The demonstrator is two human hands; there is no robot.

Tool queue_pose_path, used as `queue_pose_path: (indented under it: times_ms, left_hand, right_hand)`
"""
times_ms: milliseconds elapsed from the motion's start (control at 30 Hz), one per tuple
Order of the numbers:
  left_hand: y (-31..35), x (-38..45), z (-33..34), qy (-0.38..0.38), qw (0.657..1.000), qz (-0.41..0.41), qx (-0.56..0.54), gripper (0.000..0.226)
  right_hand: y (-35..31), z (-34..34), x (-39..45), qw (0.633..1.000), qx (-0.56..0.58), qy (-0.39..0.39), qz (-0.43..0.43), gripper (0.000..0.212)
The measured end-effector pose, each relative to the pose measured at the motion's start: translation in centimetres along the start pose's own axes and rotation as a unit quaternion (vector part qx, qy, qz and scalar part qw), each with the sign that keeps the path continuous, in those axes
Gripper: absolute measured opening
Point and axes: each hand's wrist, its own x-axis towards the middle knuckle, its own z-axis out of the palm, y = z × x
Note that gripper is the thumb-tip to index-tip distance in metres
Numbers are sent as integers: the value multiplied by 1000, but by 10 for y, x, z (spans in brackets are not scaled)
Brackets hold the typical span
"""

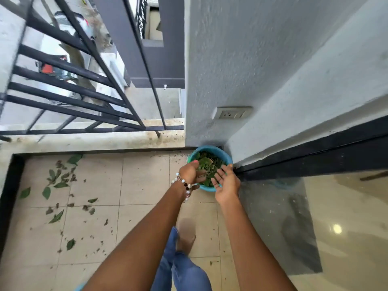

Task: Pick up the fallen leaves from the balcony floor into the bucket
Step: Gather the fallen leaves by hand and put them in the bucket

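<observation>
We find no brand, label or readable writing anywhere in view; the white wall socket plate (232,113) beyond our hands shows only plain holes and switches.

Our two hands meet over the round blue plastic bucket (218,151), which stands in the corner where the grey textured wall (252,59) meets the dark door frame (315,160). The bucket is directly under and just beyond our fingers, and a heap of green and brownish leaves (210,164) fills it. Our left hand (190,172), with a beaded bracelet (184,185) at the wrist, hangs over the near left rim with fingers bent down into the leaves; whether it grips any we cannot tell. Our right hand (226,182) sits over the near right rim, palm turned towards the left hand, fingers loosely spread and holding nothing we can see.

Well to the left of our left hand, scattered fallen leaves (56,181) and dark crumbs lie on the beige tiled floor (142,196), near the black metal railing (73,85). Below our hands we see a blue-jeaned leg (184,267) and a bare foot (185,234).
</observation>
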Motion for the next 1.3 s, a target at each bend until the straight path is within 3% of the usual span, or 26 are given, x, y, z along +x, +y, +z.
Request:
queue_pose_path:
  times_ms: [167, 333, 533, 867, 1100, 1300]
  left_hand:
    - [-20, -60, -52, 9, 999, 2, -44, 38]
    - [-56, -121, -136, 65, 985, 19, -157, 32]
    - [-90, -199, -247, 104, 966, 74, -224, 25]
    - [-145, -326, -448, 210, 932, 190, -227, 17]
    - [-184, -375, -535, 252, 921, 227, -190, 14]
    - [-209, -341, -563, 258, 922, 194, -215, 20]
  right_hand:
    - [9, 3, -78, 999, -22, -42, -2, 20]
    - [48, 21, -159, 990, -94, -107, 7, 8]
    - [117, 61, -256, 963, -186, -196, -16, 6]
    - [270, 121, -407, 929, -224, -288, -64, 13]
    - [339, 131, -462, 895, -267, -344, -93, 10]
    - [362, 141, -448, 854, -366, -352, -114, 16]
